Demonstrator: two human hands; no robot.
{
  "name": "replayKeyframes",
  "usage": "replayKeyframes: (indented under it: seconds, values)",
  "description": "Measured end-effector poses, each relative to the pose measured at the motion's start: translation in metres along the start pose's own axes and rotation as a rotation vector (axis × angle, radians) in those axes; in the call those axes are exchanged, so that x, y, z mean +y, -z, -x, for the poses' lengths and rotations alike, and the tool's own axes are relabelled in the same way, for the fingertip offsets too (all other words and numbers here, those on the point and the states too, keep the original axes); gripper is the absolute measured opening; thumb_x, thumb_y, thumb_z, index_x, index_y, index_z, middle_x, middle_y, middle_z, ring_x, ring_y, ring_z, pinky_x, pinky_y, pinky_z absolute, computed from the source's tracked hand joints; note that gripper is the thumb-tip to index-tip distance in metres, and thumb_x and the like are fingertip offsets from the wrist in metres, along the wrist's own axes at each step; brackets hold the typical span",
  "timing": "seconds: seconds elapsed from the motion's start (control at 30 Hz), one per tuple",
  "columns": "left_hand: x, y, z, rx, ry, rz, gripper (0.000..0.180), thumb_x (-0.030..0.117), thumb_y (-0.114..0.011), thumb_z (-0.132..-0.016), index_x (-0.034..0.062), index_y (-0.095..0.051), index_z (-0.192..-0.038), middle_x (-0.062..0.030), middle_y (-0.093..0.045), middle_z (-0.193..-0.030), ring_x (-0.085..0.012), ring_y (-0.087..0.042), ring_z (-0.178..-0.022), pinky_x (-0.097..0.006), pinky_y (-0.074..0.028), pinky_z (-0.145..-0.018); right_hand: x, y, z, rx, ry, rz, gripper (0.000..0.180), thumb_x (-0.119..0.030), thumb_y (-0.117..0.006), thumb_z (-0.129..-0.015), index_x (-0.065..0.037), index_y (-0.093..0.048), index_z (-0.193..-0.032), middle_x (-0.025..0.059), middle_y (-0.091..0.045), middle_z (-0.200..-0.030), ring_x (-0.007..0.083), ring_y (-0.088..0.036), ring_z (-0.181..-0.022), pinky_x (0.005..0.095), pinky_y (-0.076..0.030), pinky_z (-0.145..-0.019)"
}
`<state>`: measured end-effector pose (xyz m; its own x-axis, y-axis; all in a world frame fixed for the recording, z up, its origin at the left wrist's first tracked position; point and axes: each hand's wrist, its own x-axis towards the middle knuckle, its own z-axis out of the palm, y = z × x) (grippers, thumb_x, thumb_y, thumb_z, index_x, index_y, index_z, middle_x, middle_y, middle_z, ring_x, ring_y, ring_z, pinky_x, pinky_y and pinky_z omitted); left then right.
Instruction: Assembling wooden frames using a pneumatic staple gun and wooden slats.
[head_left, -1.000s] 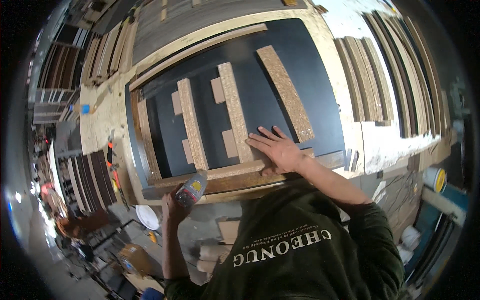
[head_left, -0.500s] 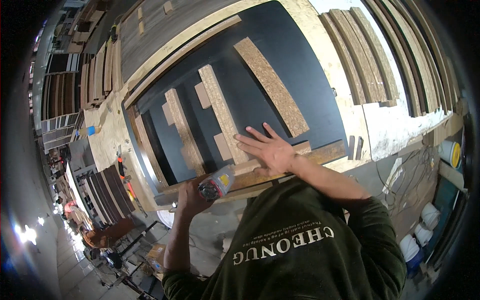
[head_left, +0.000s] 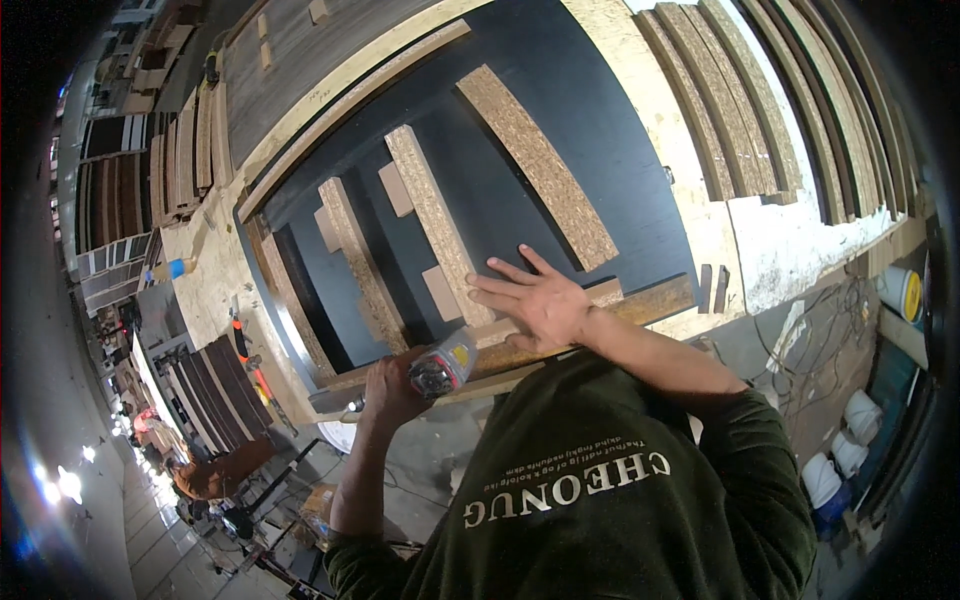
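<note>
My left hand (head_left: pixel 393 385) is closed round the handle of a grey and black nail gun (head_left: pixel 436 372). The tool's body sits at the near wooden rail (head_left: pixel 492 335), close to the ends of the cross strips; its tip is hidden. My right hand (head_left: pixel 543 303) lies with fingers spread over that rail and the near end of a particleboard strip (head_left: pixel 430 215). Both rest on a dark panel (head_left: pixel 545 60). To the left are another strip (head_left: pixel 362 262) and a side strip (head_left: pixel 293 300). A wider particleboard board (head_left: pixel 535 165) lies right of my fingertips.
Small wood blocks (head_left: pixel 397 190) sit beside the strips. Stacked particleboard strips (head_left: pixel 700 100) lie at the right on the bench. Orange-handled tools (head_left: pixel 240 340) and a blue-capped bottle (head_left: pixel 170 270) are at the left. White buckets (head_left: pixel 822 482) stand on the floor at lower right.
The nail gun and my left hand have shifted slightly right and up. My right hand stays spread on the wood. The view has moved a little.
</note>
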<state>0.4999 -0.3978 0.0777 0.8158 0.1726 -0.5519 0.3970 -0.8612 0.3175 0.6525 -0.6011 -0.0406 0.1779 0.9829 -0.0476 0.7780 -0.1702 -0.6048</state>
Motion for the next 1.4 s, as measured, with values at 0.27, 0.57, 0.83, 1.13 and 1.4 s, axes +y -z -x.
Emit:
replayKeyframes:
  seconds: [0.27, 0.57, 0.83, 1.13, 1.4]
  values:
    - [-0.018, -0.016, 0.001, 0.038, -0.017, 0.035, 0.046, 0.017, -0.077, -0.061, 0.0077, -0.064, -0.104, -0.0160, -0.067, -0.082, -0.0319, -0.066, -0.078, -0.039, -0.051, -0.070, -0.001, 0.002, -0.001, 0.018, 0.004, 0.021, 0.074, -0.041, -0.063, -0.073, -0.015, -0.040, -0.138, 0.0009, -0.028, -0.150, 0.0227, -0.026, -0.138, 0.0517, -0.010, -0.114]
    - [-0.004, -0.013, 0.000, -0.002, 0.010, 0.054, 0.045, 0.012, -0.074, -0.060, 0.0083, -0.064, -0.105, -0.0178, -0.066, -0.086, -0.0332, -0.065, -0.081, -0.040, -0.051, -0.072, -0.001, 0.001, 0.000, -0.020, -0.009, -0.001, 0.078, -0.041, -0.066, -0.070, -0.016, -0.039, -0.139, -0.0005, -0.027, -0.150, 0.0220, -0.026, -0.138, 0.0511, -0.009, -0.114]
    - [-0.005, -0.013, -0.003, -0.068, 0.072, 0.033, 0.052, 0.006, -0.072, -0.060, 0.0070, -0.061, -0.111, -0.0174, -0.067, -0.092, -0.0322, -0.066, -0.082, -0.040, -0.051, -0.074, -0.001, 0.005, 0.000, -0.020, -0.015, -0.030, 0.078, -0.038, -0.067, -0.069, -0.016, -0.039, -0.139, -0.0001, -0.027, -0.150, 0.0219, -0.025, -0.139, 0.0515, -0.010, -0.114]
    - [0.002, -0.024, -0.001, 0.048, -0.017, -0.085, 0.063, 0.025, -0.082, -0.057, 0.0052, -0.059, -0.112, -0.0162, -0.067, -0.086, -0.0322, -0.066, -0.079, -0.042, -0.051, -0.073, -0.003, 0.010, 0.000, -0.041, -0.017, -0.035, 0.079, -0.036, -0.069, -0.070, -0.014, -0.037, -0.140, 0.0010, -0.026, -0.150, 0.0216, -0.024, -0.139, 0.0516, -0.010, -0.114]
    - [0.011, -0.020, 0.011, 0.020, 0.200, 0.078, 0.053, 0.020, -0.078, -0.063, 0.0072, -0.061, -0.112, -0.0182, -0.067, -0.094, -0.0330, -0.064, -0.092, -0.041, -0.049, -0.080, 0.020, 0.052, 0.027, 0.308, -0.351, 0.039, 0.081, -0.037, -0.074, -0.069, -0.016, -0.037, -0.138, 0.0149, -0.023, -0.150, 0.0344, -0.023, -0.137, 0.0543, -0.020, -0.110]
